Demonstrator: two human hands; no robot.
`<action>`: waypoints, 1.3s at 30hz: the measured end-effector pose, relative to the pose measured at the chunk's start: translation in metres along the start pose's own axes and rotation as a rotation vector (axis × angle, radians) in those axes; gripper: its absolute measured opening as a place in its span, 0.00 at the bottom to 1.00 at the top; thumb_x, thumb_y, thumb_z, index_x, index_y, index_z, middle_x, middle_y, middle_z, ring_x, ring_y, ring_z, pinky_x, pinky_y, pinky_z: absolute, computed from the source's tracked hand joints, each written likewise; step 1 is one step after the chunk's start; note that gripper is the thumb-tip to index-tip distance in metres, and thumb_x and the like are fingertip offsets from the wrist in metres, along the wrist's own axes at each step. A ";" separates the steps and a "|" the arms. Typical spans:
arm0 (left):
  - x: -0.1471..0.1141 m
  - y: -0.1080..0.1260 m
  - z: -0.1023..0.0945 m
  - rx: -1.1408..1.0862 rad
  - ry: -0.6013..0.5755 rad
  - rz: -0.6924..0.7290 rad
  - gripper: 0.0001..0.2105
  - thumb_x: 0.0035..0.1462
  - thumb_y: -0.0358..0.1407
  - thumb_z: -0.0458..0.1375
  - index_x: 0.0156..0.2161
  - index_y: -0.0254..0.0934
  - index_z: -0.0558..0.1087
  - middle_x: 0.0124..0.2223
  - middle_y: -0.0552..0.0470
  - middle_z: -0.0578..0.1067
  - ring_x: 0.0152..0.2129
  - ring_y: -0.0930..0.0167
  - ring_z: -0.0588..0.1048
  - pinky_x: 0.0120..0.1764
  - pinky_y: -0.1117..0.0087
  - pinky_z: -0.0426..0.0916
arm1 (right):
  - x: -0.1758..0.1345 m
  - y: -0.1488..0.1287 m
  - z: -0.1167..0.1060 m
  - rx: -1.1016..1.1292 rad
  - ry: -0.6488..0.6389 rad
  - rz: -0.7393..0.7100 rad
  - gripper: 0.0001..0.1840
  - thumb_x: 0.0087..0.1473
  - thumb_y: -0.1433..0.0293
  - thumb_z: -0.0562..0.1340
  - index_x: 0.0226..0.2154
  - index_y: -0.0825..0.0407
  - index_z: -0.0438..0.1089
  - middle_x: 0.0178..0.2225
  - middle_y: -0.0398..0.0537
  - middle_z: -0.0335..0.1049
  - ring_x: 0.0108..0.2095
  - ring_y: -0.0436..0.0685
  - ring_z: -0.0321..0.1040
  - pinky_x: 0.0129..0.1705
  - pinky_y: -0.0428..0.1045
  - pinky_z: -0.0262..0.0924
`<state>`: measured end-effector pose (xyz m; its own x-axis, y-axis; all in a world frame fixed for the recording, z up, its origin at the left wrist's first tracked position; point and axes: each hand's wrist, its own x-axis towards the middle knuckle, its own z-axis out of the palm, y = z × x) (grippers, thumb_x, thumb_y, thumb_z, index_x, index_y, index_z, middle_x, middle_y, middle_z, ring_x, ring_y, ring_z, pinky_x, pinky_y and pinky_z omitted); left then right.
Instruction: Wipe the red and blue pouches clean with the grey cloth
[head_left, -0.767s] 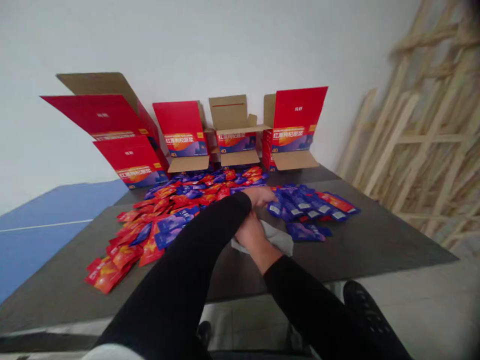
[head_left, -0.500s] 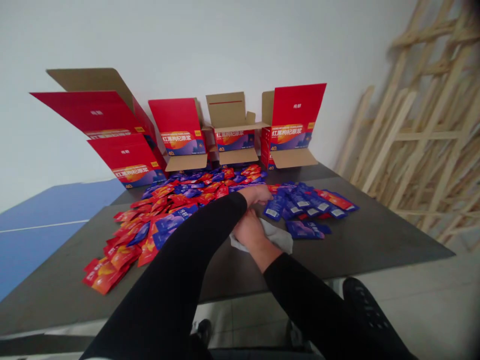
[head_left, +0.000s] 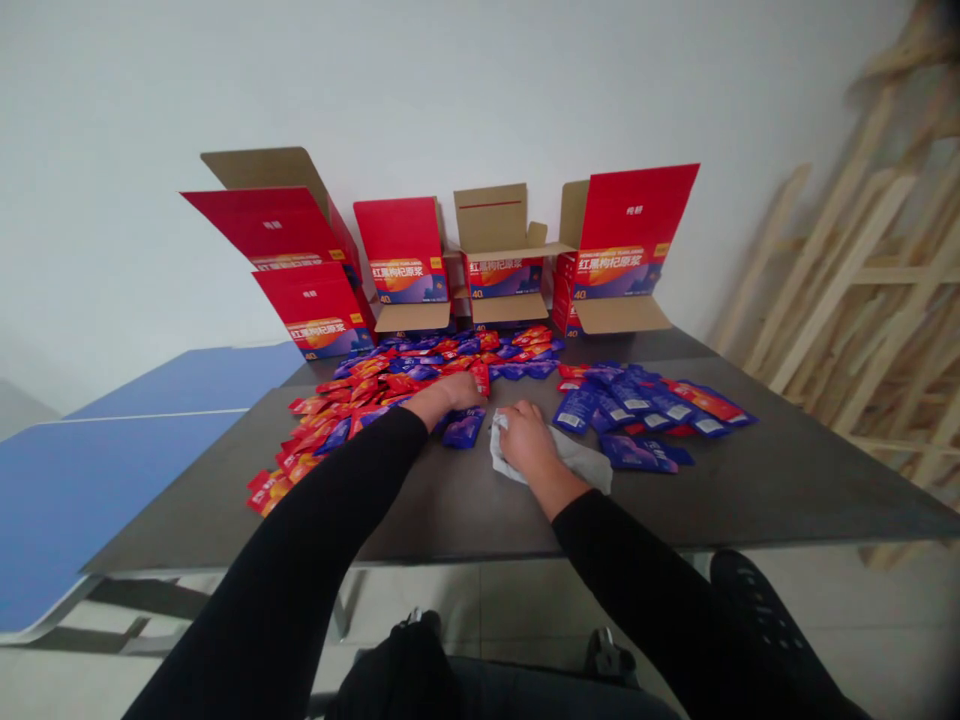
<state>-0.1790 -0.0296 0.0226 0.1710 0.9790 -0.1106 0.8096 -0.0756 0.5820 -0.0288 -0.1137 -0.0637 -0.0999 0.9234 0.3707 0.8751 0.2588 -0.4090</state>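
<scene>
My left hand (head_left: 454, 393) is over the right edge of the large pile of red and blue packets (head_left: 367, 383), its fingers curled downward. A blue packet (head_left: 463, 428) shows just below that hand, and a red one (head_left: 481, 376) lies at its fingertips. Whether the fingers grip either packet is hidden. My right hand (head_left: 526, 440) is closed on a crumpled white cloth (head_left: 581, 458), which rests on the dark table. To the right of the cloth lies a smaller group of mostly blue packets (head_left: 637, 400), with a single blue packet (head_left: 634, 453) in front.
Open red cartons (head_left: 619, 260) stand along the back of the dark table (head_left: 465, 510), with flaps folded out; two are stacked at left (head_left: 319, 310). A blue table (head_left: 187, 430) with a white line adjoins on the left. Wooden frames (head_left: 862, 270) lean at right.
My left hand has moved left, away from my right hand and the smaller blue group, to the big pile's edge. My right hand still holds the cloth. The camera view has turned left.
</scene>
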 end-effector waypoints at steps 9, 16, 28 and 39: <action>-0.063 -0.008 0.035 0.650 -0.038 -0.057 0.34 0.59 0.47 0.61 0.64 0.27 0.65 0.61 0.24 0.69 0.56 0.49 0.73 0.54 0.58 0.68 | 0.002 0.003 0.000 -0.017 -0.038 0.006 0.17 0.60 0.73 0.58 0.50 0.50 0.74 0.47 0.54 0.70 0.49 0.61 0.63 0.54 0.52 0.58; -0.074 -0.013 0.045 0.596 0.023 -0.037 0.27 0.60 0.29 0.55 0.64 0.24 0.63 0.58 0.23 0.71 0.55 0.51 0.74 0.55 0.56 0.67 | 0.003 0.008 0.003 0.023 0.006 0.010 0.17 0.60 0.72 0.58 0.51 0.51 0.74 0.48 0.54 0.70 0.51 0.61 0.64 0.55 0.53 0.59; -0.072 -0.037 0.043 -1.112 0.155 -0.029 0.19 0.54 0.26 0.58 0.52 0.39 0.69 0.40 0.49 0.79 0.33 0.67 0.80 0.41 0.64 0.75 | 0.000 0.009 0.007 0.382 0.287 -0.183 0.18 0.60 0.72 0.57 0.51 0.49 0.74 0.47 0.53 0.69 0.52 0.62 0.66 0.59 0.59 0.62; -0.082 -0.050 0.041 -1.552 -0.293 -0.140 0.26 0.67 0.52 0.46 0.45 0.31 0.76 0.37 0.40 0.80 0.37 0.60 0.79 0.42 0.59 0.74 | -0.015 -0.006 -0.002 0.410 0.142 -0.787 0.21 0.58 0.75 0.60 0.53 0.48 0.74 0.47 0.53 0.73 0.48 0.62 0.68 0.53 0.60 0.68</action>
<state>-0.2108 -0.1142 -0.0302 0.3938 0.8786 -0.2701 -0.4774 0.4466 0.7568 -0.0318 -0.1295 -0.0652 -0.5158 0.3996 0.7578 0.3379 0.9078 -0.2486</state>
